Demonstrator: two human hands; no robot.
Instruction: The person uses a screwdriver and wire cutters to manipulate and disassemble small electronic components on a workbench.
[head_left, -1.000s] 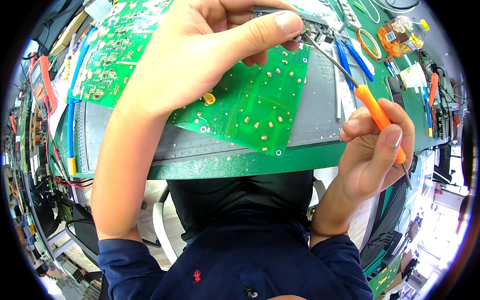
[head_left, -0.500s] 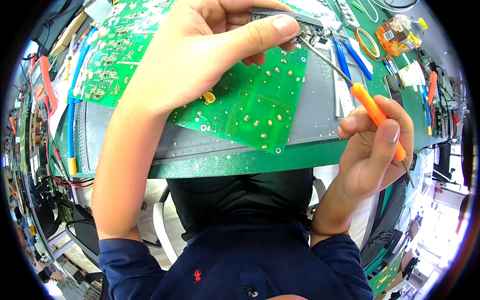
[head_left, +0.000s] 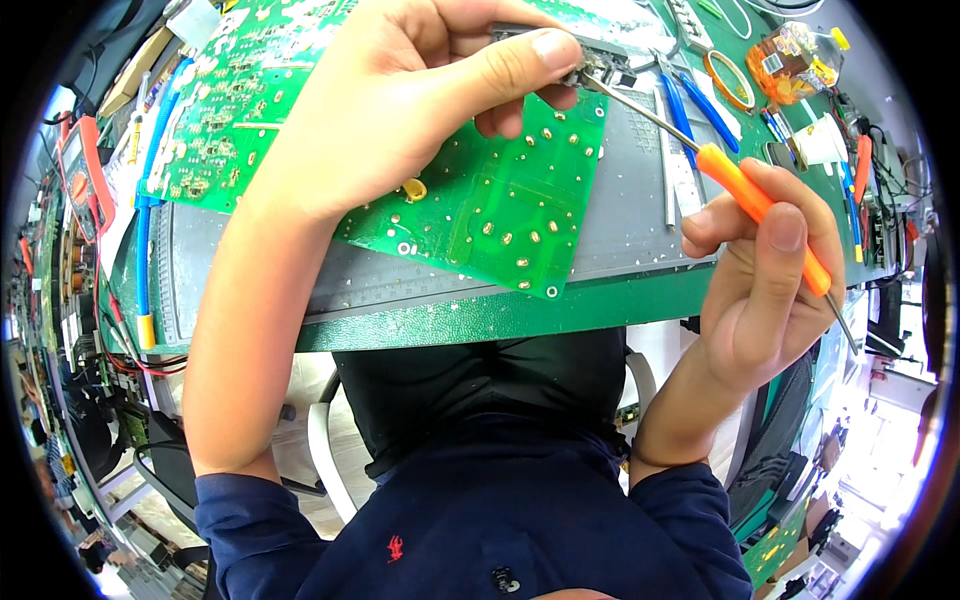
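We're peering steeply down from head height, fisheye-wide, close above the navy shirt (head_left: 440,510), facing the green bench (head_left: 450,326).

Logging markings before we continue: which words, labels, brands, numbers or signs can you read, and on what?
No readable words or numbers.
Bottle: printed label, too small to read.
Green circuit board: any markings too small.
Multimeter: dial markings blurred.
Orange screwdriver: none visible.
Navy shirt: red emblem, no lettering.

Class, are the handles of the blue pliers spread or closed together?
Spread: the pliers have two blue handles that diverge toward their ends, leaving a clear gap between them.
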